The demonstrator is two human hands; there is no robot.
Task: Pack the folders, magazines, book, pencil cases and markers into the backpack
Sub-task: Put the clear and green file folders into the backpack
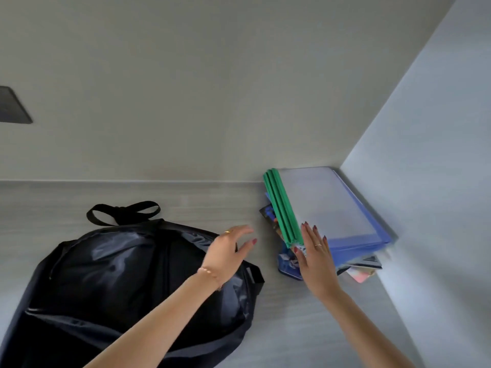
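Observation:
A black backpack (127, 274) lies flat on the grey table, its carry loop toward the wall. In the right corner sits a stack of translucent folders (329, 205) with green spines and blue edges, on top of magazines (288, 264) that stick out at the front. My left hand (228, 251) hovers open above the backpack's right side, fingers spread toward the stack. My right hand (316, 253) lies flat with straight fingers on the near left corner of the folder stack. Pencil cases, markers and the book are not visible.
The grey table (212, 203) meets a plain wall at the back and a white side wall (438, 181) on the right, which boxes in the stack. A dark plate (13, 106) is fixed on the wall at far left.

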